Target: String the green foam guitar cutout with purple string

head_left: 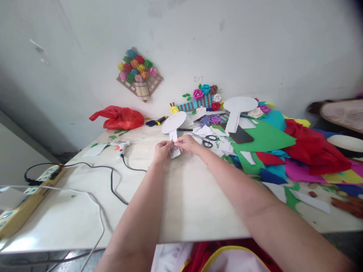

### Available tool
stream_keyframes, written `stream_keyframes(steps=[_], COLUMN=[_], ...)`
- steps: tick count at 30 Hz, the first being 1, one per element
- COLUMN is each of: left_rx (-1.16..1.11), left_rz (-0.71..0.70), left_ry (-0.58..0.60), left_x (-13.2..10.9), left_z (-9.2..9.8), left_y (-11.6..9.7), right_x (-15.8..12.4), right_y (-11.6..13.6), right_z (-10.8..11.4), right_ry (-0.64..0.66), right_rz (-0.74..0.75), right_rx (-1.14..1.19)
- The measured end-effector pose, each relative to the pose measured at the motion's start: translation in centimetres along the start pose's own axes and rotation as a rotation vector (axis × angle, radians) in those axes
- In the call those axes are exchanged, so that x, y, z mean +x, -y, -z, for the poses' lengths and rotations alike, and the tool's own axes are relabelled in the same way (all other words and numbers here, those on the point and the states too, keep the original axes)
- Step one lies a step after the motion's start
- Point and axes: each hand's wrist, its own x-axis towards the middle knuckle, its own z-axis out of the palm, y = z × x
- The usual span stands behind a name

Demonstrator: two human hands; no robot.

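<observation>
A white cutout (174, 122) with an oval top and a narrow stem lies at the middle of the table. My left hand (163, 149) is closed at the left side of the stem. On the other side my right hand (187, 144) is closed too, its fingertips meeting those of the left over the stem. Something small and purplish shows at the right fingertips, too small to name. Just right of the hands lie black-handled scissors (209, 141). A second white cutout (240, 104) of similar shape rests farther right, partly over a dark phone (241, 135).
A white glue gun (123, 147) with a black cord lies left of the hands. Farther left are a yellow power strip (42, 185) and loose cables. A red plastic bag (121, 118) sits by the wall. Coloured sheets, including green foam (266, 136) and red material (314, 147), cover the right side.
</observation>
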Motion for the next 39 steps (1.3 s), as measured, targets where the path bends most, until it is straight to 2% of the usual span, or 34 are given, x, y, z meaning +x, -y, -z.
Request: stream_keyframes(steps=[5,9,13,16,20,24,27,30,33,39], left_rx=[-0.076,-0.114,-0.209,-0.331,-0.409,-0.407,-0.432,-0.442,-0.44,-0.477], left_rz=[-0.006,-0.05,-0.061,-0.083,-0.098,-0.082,-0.07,-0.077,-0.081,-0.13], left_ry=[-0.101,-0.163,-0.201,-0.183,-0.177,-0.132,-0.067,-0.054,-0.057,-0.054], left_x=[0.7,1.4,1.6,1.3,0.9,0.8,0.9,1.0,0.9,1.0], left_z=[0.1,0.5,1.1,1.2,0.8,0.4,0.2,0.2,0.5,0.8], left_y=[0.4,0.8,0.6,0.0,-0.3,-0.1,0.2,0.3,0.1,-0.1], right_x=[0.2,0.0,-0.3,-0.4,-0.3,0.1,0.2,0.1,0.0,0.0], right_y=[-0.2,-0.5,-1.0,-1.2,-1.0,0.2,1.4,2.1,1.8,1.1], right_z=[1.5,2.8,3.8,4.4,4.1,2.4,1.1,0.3,0.4,1.3], right_ry=[-0.047,0.028,0.158,0.21,0.134,0.1,0.091,0.043,0.014,0.088], right_rz=[0.016,0.006,0.009,-0.017,0.084,0.161,0.09,-0.003,-0.065,-0.162], right_rx=[-0.139,-0.192,-0.04,0.097,0.303,0.555,0.674,0.669,0.656,0.627])
